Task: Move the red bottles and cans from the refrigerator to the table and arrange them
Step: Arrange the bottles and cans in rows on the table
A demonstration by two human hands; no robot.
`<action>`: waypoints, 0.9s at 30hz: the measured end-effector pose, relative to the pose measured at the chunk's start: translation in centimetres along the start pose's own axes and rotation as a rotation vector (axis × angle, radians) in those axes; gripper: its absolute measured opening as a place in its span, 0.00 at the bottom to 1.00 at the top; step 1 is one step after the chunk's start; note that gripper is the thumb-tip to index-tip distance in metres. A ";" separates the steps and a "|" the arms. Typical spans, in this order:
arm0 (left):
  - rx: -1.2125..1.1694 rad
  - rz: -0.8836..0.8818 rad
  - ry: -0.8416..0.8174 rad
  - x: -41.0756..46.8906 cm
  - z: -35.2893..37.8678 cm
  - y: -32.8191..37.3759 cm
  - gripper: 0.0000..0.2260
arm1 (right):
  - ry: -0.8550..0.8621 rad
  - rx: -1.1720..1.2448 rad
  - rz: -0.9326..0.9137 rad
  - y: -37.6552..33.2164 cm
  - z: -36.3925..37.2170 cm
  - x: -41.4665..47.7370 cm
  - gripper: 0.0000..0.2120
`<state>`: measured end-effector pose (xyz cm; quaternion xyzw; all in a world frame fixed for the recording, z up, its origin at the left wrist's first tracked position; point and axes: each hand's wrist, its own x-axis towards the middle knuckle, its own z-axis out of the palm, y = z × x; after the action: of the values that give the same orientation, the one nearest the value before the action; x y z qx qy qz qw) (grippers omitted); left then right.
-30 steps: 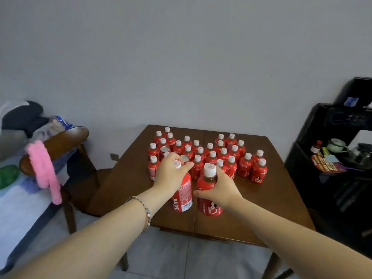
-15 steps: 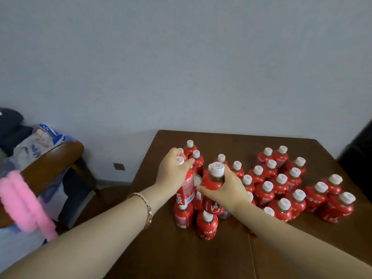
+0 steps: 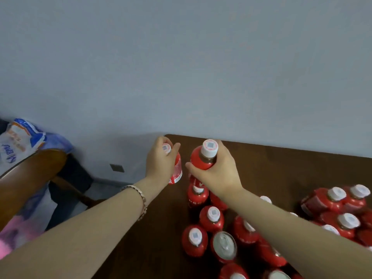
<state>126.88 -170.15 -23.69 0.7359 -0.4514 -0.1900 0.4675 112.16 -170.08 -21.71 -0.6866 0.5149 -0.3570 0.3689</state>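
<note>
My left hand [image 3: 161, 164] grips a slim red juice bottle [image 3: 176, 168] with a white cap, at the far left corner of the brown table [image 3: 281, 168]. Beside it my right hand [image 3: 218, 172] is wrapped around a rounder red bottle [image 3: 202, 158] with a white cap, held upright close to the table's back edge. Behind my arms several more red bottles [image 3: 211, 218] stand in a cluster, along with a red can [image 3: 224, 246] with a silver top. A further group of red bottles [image 3: 342, 210] stands at the right.
A grey wall runs right behind the table's back edge. A wooden chair [image 3: 30, 178] stands to the left, with a blue and white bag [image 3: 18, 141] behind it and something pink [image 3: 8, 238] hanging low. A wall socket [image 3: 116, 168] sits near the floor.
Both hands have carried their bottles forward over the cluster to the table's far left corner. The view has moved closer to the table and tilted, so the standing bottles now lie below my arms.
</note>
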 end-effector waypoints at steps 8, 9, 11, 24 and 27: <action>-0.015 -0.049 -0.107 9.0 4.6 -8.1 0.12 | -0.027 -0.046 0.168 4.0 7.0 9.7 0.26; -0.010 -0.053 -0.110 9.4 5.0 -8.8 0.12 | -0.032 -0.073 0.189 4.7 7.8 10.3 0.26; -0.007 -0.066 -0.127 9.8 5.7 -10.3 0.11 | -0.036 -0.106 0.248 6.2 9.2 10.9 0.26; -0.333 -0.708 -0.523 12.6 5.2 -15.5 0.26 | -0.105 0.361 0.968 10.0 12.7 12.3 0.40; -0.388 -0.791 -0.614 12.8 5.1 -15.4 0.27 | -0.175 0.332 0.934 10.4 12.7 12.6 0.36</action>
<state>137.43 -181.18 -37.65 0.6603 -0.2122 -0.6381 0.3343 121.33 -182.64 -35.39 -0.3421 0.6707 -0.1719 0.6353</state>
